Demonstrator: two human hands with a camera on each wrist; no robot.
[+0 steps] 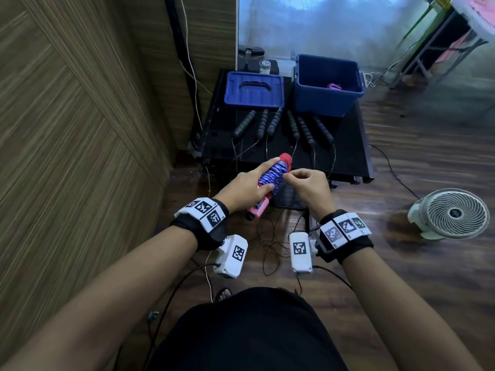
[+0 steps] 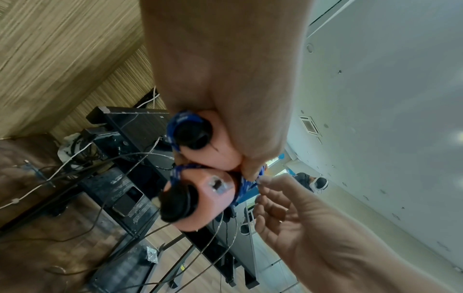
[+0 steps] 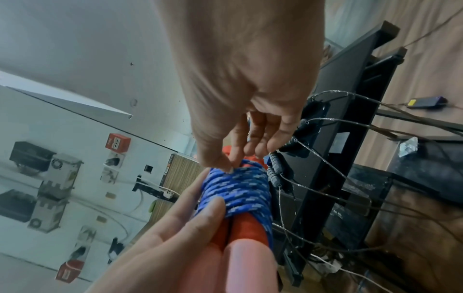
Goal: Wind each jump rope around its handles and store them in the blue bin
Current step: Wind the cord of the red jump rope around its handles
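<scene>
The blue braided rope [image 1: 273, 174] is coiled snugly round a pair of pink handles [image 1: 258, 208] with red grip sections, held side by side in the air in front of the person, above the floor and short of the black counter [image 1: 345, 156]. The bundle looks light. The cord is soft and woven, so it should bite on itself rather than slip, but the outer turns will loosen if the free end is let go before it is tucked. The handles are stiff plastic and give the firm part to hold. The best grip is probably round both handles at once, with fingers pressing on the coil.

The left hand [image 1: 245, 187] does that: it is wrapped round the two handles, fingers lying over the winding. The right hand [image 1: 308, 186] pinches the rope's end at the coil's edge with thumb and forefinger, its other fingers loosely curled.

Beyond, six dark handles [image 1: 284, 125] of thin wire-like ropes lie in a row on the counter, their cords trailing over the front edge; these will likely be springier and slicker to wind. Behind them stands the open blue bin [image 1: 328, 85], something pink inside, with its lid [image 1: 254, 89] lying beside it.
</scene>
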